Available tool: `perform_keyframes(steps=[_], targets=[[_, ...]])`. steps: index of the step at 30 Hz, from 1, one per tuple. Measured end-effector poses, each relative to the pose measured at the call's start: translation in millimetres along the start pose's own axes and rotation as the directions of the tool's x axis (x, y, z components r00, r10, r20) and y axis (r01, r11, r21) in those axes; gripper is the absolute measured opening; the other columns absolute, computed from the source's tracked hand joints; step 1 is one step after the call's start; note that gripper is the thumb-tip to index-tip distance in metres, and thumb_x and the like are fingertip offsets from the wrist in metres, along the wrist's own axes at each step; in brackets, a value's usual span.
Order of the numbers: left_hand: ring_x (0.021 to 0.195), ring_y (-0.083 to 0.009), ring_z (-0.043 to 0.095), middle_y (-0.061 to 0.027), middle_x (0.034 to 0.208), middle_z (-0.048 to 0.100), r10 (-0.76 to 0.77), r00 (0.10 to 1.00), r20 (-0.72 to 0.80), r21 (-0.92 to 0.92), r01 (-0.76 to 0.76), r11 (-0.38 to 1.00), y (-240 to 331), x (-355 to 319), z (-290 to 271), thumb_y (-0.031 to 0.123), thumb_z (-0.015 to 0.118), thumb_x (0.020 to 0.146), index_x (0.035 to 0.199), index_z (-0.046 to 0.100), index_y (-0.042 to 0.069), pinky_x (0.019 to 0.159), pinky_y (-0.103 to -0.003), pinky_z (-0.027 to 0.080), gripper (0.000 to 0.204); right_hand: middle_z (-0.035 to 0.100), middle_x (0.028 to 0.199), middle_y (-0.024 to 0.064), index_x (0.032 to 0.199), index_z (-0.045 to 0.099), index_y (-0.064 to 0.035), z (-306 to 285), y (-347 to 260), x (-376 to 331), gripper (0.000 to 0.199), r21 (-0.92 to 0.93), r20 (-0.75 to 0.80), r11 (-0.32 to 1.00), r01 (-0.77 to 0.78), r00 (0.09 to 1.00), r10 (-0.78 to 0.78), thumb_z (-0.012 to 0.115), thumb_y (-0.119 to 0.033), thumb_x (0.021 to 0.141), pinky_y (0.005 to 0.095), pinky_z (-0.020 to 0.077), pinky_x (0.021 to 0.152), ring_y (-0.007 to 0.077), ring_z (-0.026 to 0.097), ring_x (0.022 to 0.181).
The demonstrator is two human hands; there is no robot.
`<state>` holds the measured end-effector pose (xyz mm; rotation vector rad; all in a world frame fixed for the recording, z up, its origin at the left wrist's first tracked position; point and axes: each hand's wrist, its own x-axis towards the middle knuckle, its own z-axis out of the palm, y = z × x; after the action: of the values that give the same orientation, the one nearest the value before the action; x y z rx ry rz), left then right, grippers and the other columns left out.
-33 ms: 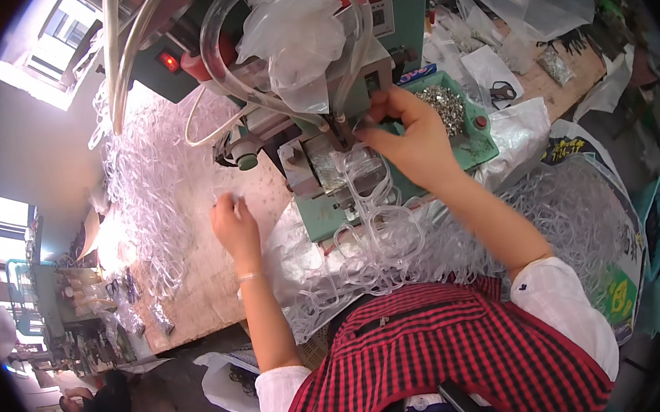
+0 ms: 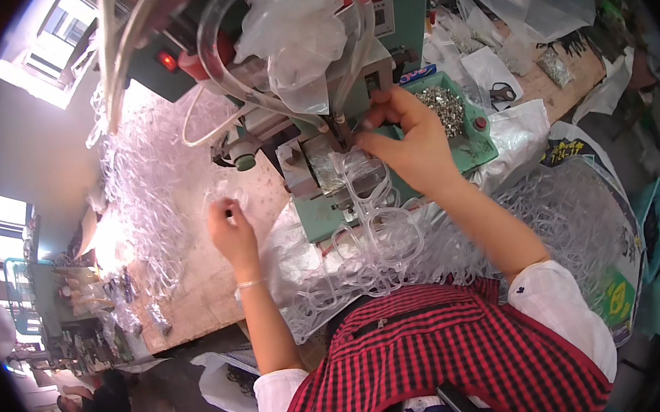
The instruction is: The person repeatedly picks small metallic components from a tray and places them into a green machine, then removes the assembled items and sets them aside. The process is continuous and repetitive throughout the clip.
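At the far left of the tabletop (image 2: 196, 288), a large heap of clear plastic loops (image 2: 147, 183) is piled beneath a bright glare. To the right of it, the left hand (image 2: 233, 234) is held over the bare surface with its fingers curled narrowly; a faint clear loop (image 2: 223, 190) is seen at the fingertips, though whether it is gripped cannot be told. In the middle, a joined string of clear loops (image 2: 379, 202) is hung from just under the head (image 2: 339, 131) of a green machine (image 2: 324, 226), its long axis run down from the head toward the checked apron (image 2: 428, 339). The upper end of this string is placed just left of and below the fingertips of the right hand (image 2: 419, 147), which is much the nearer hand; its thumb and forefinger are brought close together beside the head, but whether anything is pinched between them cannot be told. Beyond that hand, small metal parts (image 2: 445, 106) are held in a green tray (image 2: 483, 145), and at the far right more loops (image 2: 573, 208) are heaped.
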<state>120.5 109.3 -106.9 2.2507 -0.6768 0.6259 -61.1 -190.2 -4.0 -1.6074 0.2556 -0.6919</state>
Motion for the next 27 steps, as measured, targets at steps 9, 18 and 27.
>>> perform_keyframes(steps=[9,18,27], targets=[[0.096,-0.0293,0.070,-0.0199,0.108,0.064,0.184,0.958,-0.220,-0.839,-0.282,0.466,186,53,-79,-0.005,0.056,0.100,0.117,0.052,-0.002,0.083,-0.049,0.064,0.018,0.069,0.104,0.0053,0.135,0.051,0.0019,10,-12,0,0.057,0.189,0.053,0.982,-0.029,0.998,0.019,0.074,0.004,0.082,0.0245,0.0504,0.085,0.0088,0.062,0.094],[0.082,-0.0265,0.070,-0.0203,0.098,0.072,0.299,0.901,-0.315,-0.727,-0.431,0.534,199,43,-45,-0.008,0.070,0.086,0.099,0.062,0.001,0.076,-0.038,0.058,0.018,0.069,0.118,0.0078,0.142,0.050,0.0020,15,-27,-13,0.061,0.131,0.037,0.991,0.000,0.999,-0.004,0.072,0.002,0.085,0.0299,0.0471,0.100,0.0129,0.063,0.105],[0.067,-0.0187,0.060,-0.0056,0.101,0.075,0.803,0.576,-0.150,-0.367,-0.787,0.496,203,20,-15,0.000,0.076,0.070,0.086,0.065,0.008,0.065,-0.033,0.060,0.020,0.070,0.102,0.0043,0.123,0.067,-0.0047,-138,86,-16,0.030,-0.048,-0.540,0.996,-0.075,0.841,0.037,0.070,-0.007,0.093,0.0272,0.0514,0.080,0.0116,0.066,0.091]])
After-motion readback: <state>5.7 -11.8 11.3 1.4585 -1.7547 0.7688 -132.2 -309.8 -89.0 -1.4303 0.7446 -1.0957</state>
